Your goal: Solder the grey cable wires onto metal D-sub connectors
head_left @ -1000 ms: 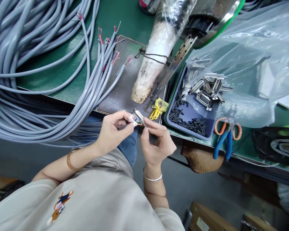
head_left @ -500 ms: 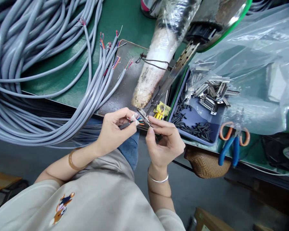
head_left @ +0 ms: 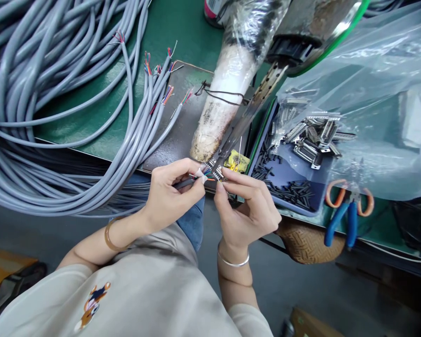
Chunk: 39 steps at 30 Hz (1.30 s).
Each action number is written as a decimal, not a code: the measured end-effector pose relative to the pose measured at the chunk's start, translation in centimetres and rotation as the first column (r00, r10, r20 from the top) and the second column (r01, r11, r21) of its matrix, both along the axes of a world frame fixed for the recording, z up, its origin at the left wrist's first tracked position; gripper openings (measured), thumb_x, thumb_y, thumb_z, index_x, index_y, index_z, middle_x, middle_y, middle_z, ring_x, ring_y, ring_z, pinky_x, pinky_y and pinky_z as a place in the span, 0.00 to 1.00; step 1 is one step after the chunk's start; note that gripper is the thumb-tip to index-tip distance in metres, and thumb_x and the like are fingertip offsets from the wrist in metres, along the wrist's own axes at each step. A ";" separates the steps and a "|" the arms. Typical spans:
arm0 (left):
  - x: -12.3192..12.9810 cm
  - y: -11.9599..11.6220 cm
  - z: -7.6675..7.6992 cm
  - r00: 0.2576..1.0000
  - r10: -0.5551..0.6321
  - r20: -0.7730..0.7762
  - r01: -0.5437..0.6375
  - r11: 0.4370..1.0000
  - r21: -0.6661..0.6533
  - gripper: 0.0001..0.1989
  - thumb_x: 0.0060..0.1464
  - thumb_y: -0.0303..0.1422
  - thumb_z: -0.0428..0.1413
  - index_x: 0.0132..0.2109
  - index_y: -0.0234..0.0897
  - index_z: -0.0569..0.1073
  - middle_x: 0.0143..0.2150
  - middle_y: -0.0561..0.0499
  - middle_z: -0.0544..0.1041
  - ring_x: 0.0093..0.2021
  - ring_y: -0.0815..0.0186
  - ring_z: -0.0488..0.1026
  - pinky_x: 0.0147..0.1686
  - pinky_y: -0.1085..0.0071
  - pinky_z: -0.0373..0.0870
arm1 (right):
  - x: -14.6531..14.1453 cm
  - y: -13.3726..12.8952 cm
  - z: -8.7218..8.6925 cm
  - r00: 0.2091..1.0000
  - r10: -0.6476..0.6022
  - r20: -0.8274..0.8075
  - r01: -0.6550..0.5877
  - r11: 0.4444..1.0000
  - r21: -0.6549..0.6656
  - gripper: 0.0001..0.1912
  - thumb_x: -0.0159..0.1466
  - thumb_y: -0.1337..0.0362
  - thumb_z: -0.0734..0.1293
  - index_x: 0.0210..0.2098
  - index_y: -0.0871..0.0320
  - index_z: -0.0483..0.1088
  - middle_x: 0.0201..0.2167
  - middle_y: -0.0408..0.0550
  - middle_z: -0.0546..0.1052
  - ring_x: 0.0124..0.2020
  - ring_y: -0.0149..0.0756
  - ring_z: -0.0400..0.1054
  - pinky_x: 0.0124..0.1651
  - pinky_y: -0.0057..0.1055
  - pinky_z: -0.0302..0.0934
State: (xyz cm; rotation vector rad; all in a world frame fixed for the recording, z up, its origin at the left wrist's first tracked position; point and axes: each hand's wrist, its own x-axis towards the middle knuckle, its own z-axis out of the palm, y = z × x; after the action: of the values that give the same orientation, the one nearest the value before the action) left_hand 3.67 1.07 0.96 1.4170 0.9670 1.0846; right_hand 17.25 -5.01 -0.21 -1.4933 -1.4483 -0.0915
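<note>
- Grey cables point(head_left: 122, 154) sweep over the left part of the green surface point(head_left: 185, 42) and its near edge, stripped ends reaching the left side of the dark plate point(head_left: 178, 135); they lie as they did a second ago.
- The left hand point(head_left: 173, 189) has thumb and forefinger pinched together on coloured wires point(head_left: 199, 175), with something white at the fingertips.
- The metal connector point(head_left: 218, 175) is between the hands, at the plate's near edge, toward its right corner. A second ago it showed clear of the slotted metal bar point(head_left: 252, 112); now the bar's lower end crosses in front of it. That suggests the work has reached the bar's tip, though contact is too small to confirm.
- The right hand point(head_left: 247, 206) has thumb and forefinger at the connector's right end; I can't make out whether they clamp it or merely steady it.
- A thin pale strand point(head_left: 240, 147), unseen a second ago, rises beside the yellow pieces point(head_left: 235, 164); its lower end is hidden.
- Farther right, the blue tray point(head_left: 279, 171) stands along the surface's near edge, and blue-handled pliers point(head_left: 351, 224) jut over that edge, both seemingly untouched.
</note>
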 end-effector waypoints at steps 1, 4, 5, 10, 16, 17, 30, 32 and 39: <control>0.0 0.0 0.1 1.000 -0.004 0.010 0.004 1.000 -0.008 0.04 0.52 0.25 0.61 0.31 0.36 0.75 0.30 0.52 0.79 0.26 0.72 0.71 0.26 0.78 0.68 | 0.0 -0.1 0.0 1.000 0.004 0.009 -0.004 1.000 0.002 0.10 0.62 0.73 0.75 0.37 0.52 0.75 0.41 0.43 0.85 0.40 0.35 0.82 0.43 0.34 0.77; -0.2 0.0 0.0 1.000 -0.024 0.015 0.025 0.998 -0.051 0.04 0.52 0.25 0.61 0.30 0.36 0.74 0.29 0.53 0.78 0.25 0.73 0.70 0.25 0.79 0.67 | 0.0 -0.4 -0.3 0.998 0.019 0.054 -0.020 1.000 0.013 0.10 0.61 0.73 0.75 0.37 0.53 0.73 0.42 0.44 0.86 0.39 0.34 0.82 0.42 0.31 0.77; -0.3 0.0 0.0 0.999 -0.030 0.011 0.031 0.997 -0.069 0.05 0.51 0.25 0.61 0.29 0.35 0.74 0.29 0.53 0.78 0.25 0.74 0.70 0.25 0.79 0.67 | 0.0 -0.5 -0.5 0.997 0.021 0.075 -0.022 1.000 0.014 0.10 0.62 0.72 0.75 0.37 0.53 0.73 0.42 0.45 0.86 0.39 0.34 0.82 0.42 0.31 0.77; -0.6 -0.1 -0.3 0.998 -0.057 0.035 0.061 0.986 -0.157 0.05 0.49 0.27 0.63 0.29 0.35 0.73 0.28 0.52 0.76 0.26 0.72 0.70 0.25 0.78 0.67 | -0.1 -0.8 -0.9 0.994 -0.001 0.110 0.000 1.000 0.014 0.10 0.63 0.72 0.74 0.37 0.53 0.72 0.41 0.43 0.86 0.38 0.34 0.83 0.41 0.30 0.77; -0.8 -0.2 -0.2 0.989 -0.081 0.124 0.113 0.953 -0.282 0.09 0.47 0.31 0.68 0.31 0.36 0.74 0.25 0.54 0.73 0.22 0.75 0.64 0.21 0.78 0.62 | -0.5 -0.8 -1.0 0.970 0.027 -0.243 -0.049 0.995 -0.085 0.08 0.64 0.73 0.73 0.36 0.54 0.73 0.39 0.43 0.85 0.40 0.34 0.82 0.40 0.31 0.78; -0.8 -0.3 -0.2 0.987 -0.077 0.140 0.114 0.952 -0.284 0.09 0.48 0.31 0.68 0.31 0.36 0.74 0.25 0.54 0.73 0.21 0.75 0.64 0.21 0.78 0.62 | -0.5 -0.8 -1.1 0.967 0.028 -0.253 -0.050 0.995 -0.083 0.08 0.64 0.73 0.73 0.36 0.54 0.73 0.39 0.43 0.85 0.40 0.34 0.82 0.40 0.30 0.78; -0.3 -0.4 -0.4 0.984 -0.014 0.179 0.069 0.949 -0.308 0.08 0.46 0.28 0.65 0.30 0.36 0.71 0.25 0.56 0.72 0.19 0.78 0.59 0.17 0.80 0.56 | -0.7 -0.9 -0.9 0.999 0.008 -0.033 -0.008 1.000 -0.013 0.10 0.63 0.75 0.74 0.38 0.54 0.73 0.39 0.43 0.86 0.38 0.33 0.83 0.41 0.29 0.77; -0.2 -0.5 -0.5 0.986 0.000 0.166 0.052 0.950 -0.309 0.08 0.46 0.28 0.65 0.30 0.36 0.71 0.24 0.56 0.71 0.19 0.78 0.58 0.18 0.80 0.55 | -0.7 -0.9 -0.8 1.000 0.004 -0.009 -0.004 1.000 -0.010 0.10 0.63 0.74 0.73 0.38 0.53 0.73 0.39 0.43 0.86 0.38 0.34 0.83 0.41 0.29 0.77; -0.2 -0.3 -0.3 0.995 0.019 0.093 0.002 0.976 -0.219 0.08 0.46 0.27 0.64 0.29 0.37 0.71 0.23 0.55 0.70 0.21 0.75 0.62 0.19 0.79 0.58 | -0.7 -0.8 -0.9 0.999 -0.019 0.043 0.019 1.000 0.005 0.11 0.63 0.74 0.74 0.39 0.52 0.73 0.39 0.42 0.86 0.37 0.33 0.83 0.40 0.29 0.76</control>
State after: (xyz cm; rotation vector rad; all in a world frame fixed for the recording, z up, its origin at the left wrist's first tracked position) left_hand 3.49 0.72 0.62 1.1734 0.9924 1.0092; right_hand 16.59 -5.82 -1.07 -1.5098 -1.4676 -0.1393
